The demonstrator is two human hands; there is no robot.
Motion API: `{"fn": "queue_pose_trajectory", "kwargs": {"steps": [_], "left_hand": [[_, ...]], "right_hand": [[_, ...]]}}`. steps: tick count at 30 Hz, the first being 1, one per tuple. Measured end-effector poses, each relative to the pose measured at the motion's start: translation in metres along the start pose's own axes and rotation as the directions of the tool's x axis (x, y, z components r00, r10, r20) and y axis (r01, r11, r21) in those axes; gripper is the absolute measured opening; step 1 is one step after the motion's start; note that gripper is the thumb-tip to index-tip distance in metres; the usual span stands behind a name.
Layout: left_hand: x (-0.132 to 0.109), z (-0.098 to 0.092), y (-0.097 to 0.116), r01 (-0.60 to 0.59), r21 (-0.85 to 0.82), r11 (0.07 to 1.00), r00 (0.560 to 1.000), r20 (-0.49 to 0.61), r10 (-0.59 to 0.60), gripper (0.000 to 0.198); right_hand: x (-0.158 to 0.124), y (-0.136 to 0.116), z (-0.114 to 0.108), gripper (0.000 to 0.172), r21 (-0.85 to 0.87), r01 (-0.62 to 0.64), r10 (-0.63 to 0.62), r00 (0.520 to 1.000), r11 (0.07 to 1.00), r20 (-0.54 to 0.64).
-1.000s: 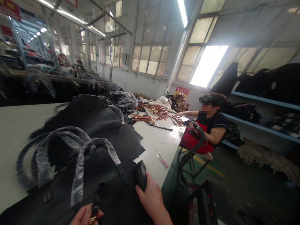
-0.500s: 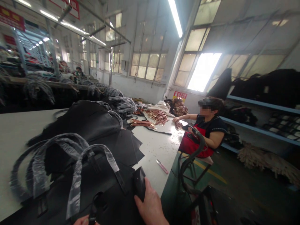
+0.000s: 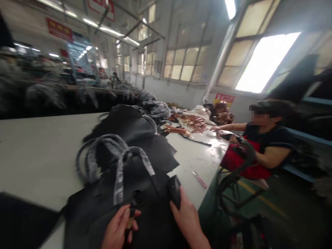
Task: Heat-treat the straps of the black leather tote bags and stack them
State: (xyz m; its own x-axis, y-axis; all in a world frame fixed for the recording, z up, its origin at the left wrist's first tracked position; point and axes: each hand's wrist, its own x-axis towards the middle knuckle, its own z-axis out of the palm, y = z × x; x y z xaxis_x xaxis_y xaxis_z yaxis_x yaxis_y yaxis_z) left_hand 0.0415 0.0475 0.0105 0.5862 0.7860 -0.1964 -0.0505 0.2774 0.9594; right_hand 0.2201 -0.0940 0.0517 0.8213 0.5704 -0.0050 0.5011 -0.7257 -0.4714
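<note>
My left hand (image 3: 118,226) is closed on a small black strap-like piece (image 3: 132,211) with a brass-coloured part showing between the fingers. To its right, my right hand (image 3: 189,216) grips a smooth black piece (image 3: 174,192) with a rounded end; whether it belongs to the bag below cannot be made out. Beneath both hands lies a black leather-like bag (image 3: 153,221). Its arched handle (image 3: 120,173), wrapped in clear plastic, stands up in front of my left hand. More black bags (image 3: 124,121) with wrapped handles are piled beyond it.
Pink-handled thread snips (image 3: 199,180) lie on the white table (image 3: 38,148) near its right edge. Bundles of brown straps (image 3: 193,123) rest farther back. At right, a co-worker in a red apron (image 3: 238,162) sits by a thick black hose (image 3: 225,183). A dark panel (image 3: 23,221) lies at lower left.
The view has turned left, so the scene sits farther right. My left hand has come further into view with the small black piece; the right keeps its grip.
</note>
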Motion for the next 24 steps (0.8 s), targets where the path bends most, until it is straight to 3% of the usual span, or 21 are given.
{"fn": "queue_pose_trajectory", "kwargs": {"steps": [4,6,11,16,19,21,24], "left_hand": [[0.001,0.003,0.01,-0.036,-0.066,0.997,0.999,0.014,0.037,0.047],[0.004,0.003,0.012,-0.03,-0.105,0.994,0.999,-0.014,0.028,0.045],[0.003,0.004,0.013,-0.016,-0.143,0.99,0.999,-0.03,0.012,0.046],[0.001,0.006,0.016,0.015,-0.172,0.985,0.999,0.045,-0.007,0.049],[0.001,0.006,0.019,0.053,-0.185,0.981,0.999,0.023,-0.049,0.055],[0.002,0.004,0.019,0.084,-0.207,0.975,0.996,-0.011,-0.088,0.058],[0.007,0.001,0.017,0.164,-0.2,0.966,0.986,0.016,-0.164,0.061]], "right_hand": [[0.001,0.001,-0.011,0.063,0.092,0.094,-0.101,0.992,0.991,0.079],[-0.003,-0.005,-0.022,0.064,0.183,0.129,-0.163,0.969,0.975,0.188],[-0.022,-0.033,-0.042,0.063,0.399,0.088,-0.304,0.8,0.913,0.518],[-0.022,-0.062,-0.046,0.057,0.546,-0.012,-0.387,0.693,0.837,0.608],[-0.019,-0.075,-0.054,0.046,0.62,-0.022,-0.438,0.688,0.784,0.579],[-0.019,-0.079,-0.061,0.042,0.62,-0.017,-0.42,0.721,0.784,0.551],[-0.02,-0.081,-0.067,0.037,0.6,-0.024,-0.411,0.707,0.8,0.575]]}}
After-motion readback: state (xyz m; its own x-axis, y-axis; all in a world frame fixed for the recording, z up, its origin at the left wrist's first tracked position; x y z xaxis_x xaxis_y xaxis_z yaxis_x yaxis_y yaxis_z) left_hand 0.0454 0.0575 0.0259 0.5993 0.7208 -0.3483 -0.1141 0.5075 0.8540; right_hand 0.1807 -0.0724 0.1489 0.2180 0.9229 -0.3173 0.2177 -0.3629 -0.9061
